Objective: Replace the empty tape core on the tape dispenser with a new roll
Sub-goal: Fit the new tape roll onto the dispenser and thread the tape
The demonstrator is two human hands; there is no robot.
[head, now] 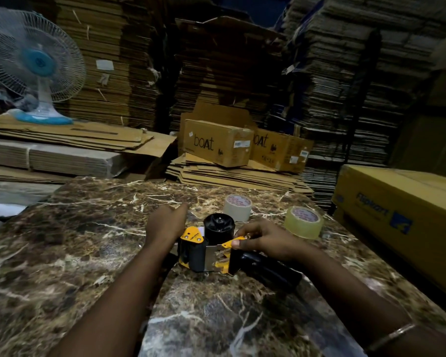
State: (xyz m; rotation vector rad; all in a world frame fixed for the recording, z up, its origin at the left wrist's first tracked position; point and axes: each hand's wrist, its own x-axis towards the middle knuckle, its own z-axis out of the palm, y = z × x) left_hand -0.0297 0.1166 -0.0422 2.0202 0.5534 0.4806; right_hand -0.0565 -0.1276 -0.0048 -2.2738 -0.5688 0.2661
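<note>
A yellow and black tape dispenser [203,249] lies on its side on the marble table [75,253]. Its black hub [218,225] stands bare, with no roll or core on it. My right hand [263,239] pinches a yellow tab on the dispenser, just above its black handle. Stretched out flat to the left of the hub, my left hand [167,222] points away from me, slightly blurred, with nothing in it. A beige tape roll [237,207] lies behind the hub. A clear tape roll [303,222] lies to the right of my right hand.
A yellow carton [396,217] stands along the table's right edge. Behind the table, flattened cardboard is stacked with two brown boxes [216,143] on top. A table fan [34,65] stands at the back left. Tall cardboard stacks fill the background.
</note>
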